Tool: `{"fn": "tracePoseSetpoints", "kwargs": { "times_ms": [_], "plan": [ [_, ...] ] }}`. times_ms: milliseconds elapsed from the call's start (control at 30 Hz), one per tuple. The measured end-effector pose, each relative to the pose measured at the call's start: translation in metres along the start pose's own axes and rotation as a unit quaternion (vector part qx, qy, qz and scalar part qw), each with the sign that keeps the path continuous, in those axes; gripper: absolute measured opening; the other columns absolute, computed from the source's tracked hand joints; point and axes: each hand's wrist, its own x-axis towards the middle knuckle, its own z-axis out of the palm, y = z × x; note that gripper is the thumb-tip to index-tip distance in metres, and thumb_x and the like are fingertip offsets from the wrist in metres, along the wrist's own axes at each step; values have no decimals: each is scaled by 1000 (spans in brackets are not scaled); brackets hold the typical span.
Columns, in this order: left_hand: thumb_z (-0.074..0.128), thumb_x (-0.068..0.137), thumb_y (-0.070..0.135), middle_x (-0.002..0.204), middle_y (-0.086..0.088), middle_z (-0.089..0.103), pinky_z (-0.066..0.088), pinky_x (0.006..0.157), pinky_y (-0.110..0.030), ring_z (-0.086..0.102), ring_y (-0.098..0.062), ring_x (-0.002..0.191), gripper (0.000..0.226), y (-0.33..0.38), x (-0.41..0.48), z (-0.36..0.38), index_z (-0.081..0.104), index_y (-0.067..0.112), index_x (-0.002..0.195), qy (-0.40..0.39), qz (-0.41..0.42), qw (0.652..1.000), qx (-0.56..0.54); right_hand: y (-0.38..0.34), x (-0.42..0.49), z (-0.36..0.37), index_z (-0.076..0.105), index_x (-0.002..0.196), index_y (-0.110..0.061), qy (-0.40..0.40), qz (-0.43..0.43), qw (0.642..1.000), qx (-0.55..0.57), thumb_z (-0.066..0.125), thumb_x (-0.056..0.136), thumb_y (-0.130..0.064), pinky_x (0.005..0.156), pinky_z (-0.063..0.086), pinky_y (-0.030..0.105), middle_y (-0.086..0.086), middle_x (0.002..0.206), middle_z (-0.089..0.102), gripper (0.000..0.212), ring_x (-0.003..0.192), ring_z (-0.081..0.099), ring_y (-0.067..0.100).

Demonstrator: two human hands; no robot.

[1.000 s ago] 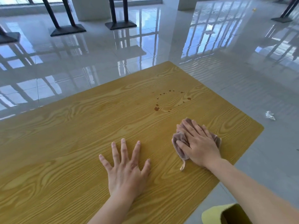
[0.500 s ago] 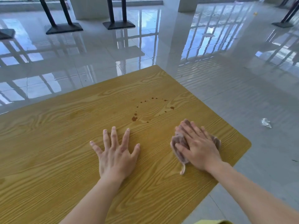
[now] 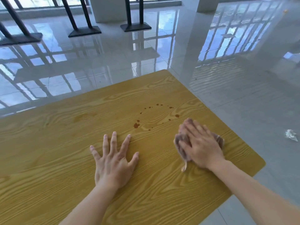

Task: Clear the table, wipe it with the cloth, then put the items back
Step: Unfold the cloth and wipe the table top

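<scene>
1. Beginning at the fingers (image 3: 193, 129) of the right hand (image 3: 203, 149): straight, close together, laid flat over a bunched mauve cloth (image 3: 181, 142) and pressing it to the wood. No curl round it and no pinch. Slightly blurred toward the tips.
2. Under that palm, crumpled rather than spread, showing mostly on the hand's left side, with a thin tail poking out toward the near edge.
3. Over to the left hand (image 3: 113, 161): fingers (image 3: 112, 141) straight and fanned wide, palm down on bare wood, holding nothing, seemingly just bracing. Well apart from the cloth.
4. Ahead of both hands and between them, a broken ring of brown drops (image 3: 136, 125) on the table (image 3: 48, 151). Largest blot just beyond the left index fingertip; rightmost drops just beyond the right fingertips. Longer side to side than front to back.
5. Judged from this: wiping in hand, spill not yet reached. Forward and to the left from the cloth, so a push away from the body and then a sweep leftward along the ring. Right hand the one to do it, already bearing the cloth and nearly touching the nearest drops.
6. Farther out: glossy tiled floor (image 3: 243, 111) past the right-hand edge, a crumpled scrap of clear wrapper (image 3: 291, 137) lying on it, and dark table bases (image 3: 135, 27) at the back. None of the items to be returned in view.
</scene>
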Motion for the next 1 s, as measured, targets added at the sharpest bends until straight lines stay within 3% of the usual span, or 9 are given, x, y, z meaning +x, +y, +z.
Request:
{"fn": "tracePoseSetpoints", "kwargs": {
  "times_ms": [100,167,433,633,700,800,867,933,1000],
  "plan": [
    [-1,82,81,167,1,-17,-13,116,-65,-25,-24,151,79,-1,1,1,-10,50,154,8,-4,1000,0,1,59,-4,2,162,-31,8,135,990,31,9,99,-65,126,-5,45,-8,170,-6,71,156,-11,19],
    [1,82,81,167,1,-16,-13,117,-64,-25,-24,151,78,-1,2,2,-8,50,154,12,-6,1000,-4,-12,85,-5,1,162,-28,4,162,986,40,10,99,-65,126,-6,48,-5,170,-7,73,156,-11,24],
    [3,84,78,168,3,-10,-11,118,-63,-21,-22,152,73,-1,-1,0,-1,54,154,29,-15,999,-25,-20,-2,-4,-7,159,-35,-21,-122,992,-4,10,98,-69,125,-7,41,-15,166,-18,71,152,-24,8],
    [7,86,75,169,-1,-7,-9,119,-61,-16,-25,153,73,0,1,0,4,50,155,39,-28,998,-35,-31,86,-7,-2,161,-28,-8,136,990,32,9,99,-66,125,-7,49,-4,170,-12,74,155,-15,24],
    [5,87,75,168,-3,-10,-10,119,-62,-18,-28,153,73,-1,0,1,1,50,155,33,-28,999,-30,-65,82,-4,-6,161,-24,-8,92,995,24,7,100,-66,124,-7,52,1,169,-15,75,154,-17,29],
    [2,87,75,167,-3,-18,-13,118,-61,-23,-28,151,72,-3,1,2,-7,50,154,24,-25,999,-26,-86,30,0,-8,161,-25,-14,-106,994,7,9,100,-66,125,-8,48,-4,167,-20,75,153,-24,22],
    [1,88,75,166,-2,-22,-15,118,-61,-26,-27,150,71,-3,1,3,-11,50,153,22,-26,999,-22,-71,5,0,-1,161,-29,-16,-177,984,0,14,100,-66,125,-8,43,-10,167,-17,73,152,-24,13],
    [3,90,75,166,-2,-23,-16,117,-61,-28,-27,150,69,-2,2,3,-12,51,153,25,-25,999,-22,-48,16,-1,-2,161,-31,-16,-156,987,-12,14,100,-66,125,-9,39,-13,167,-16,72,152,-23,9],
    [5,91,74,166,-2,-23,-17,117,-61,-28,-27,150,69,-2,2,2,-11,50,153,23,-22,999,-22,-44,46,-5,-3,161,-32,-14,-68,998,-1,11,98,-67,126,-8,40,-12,168,-13,73,153,-20,11]
  ]
}}
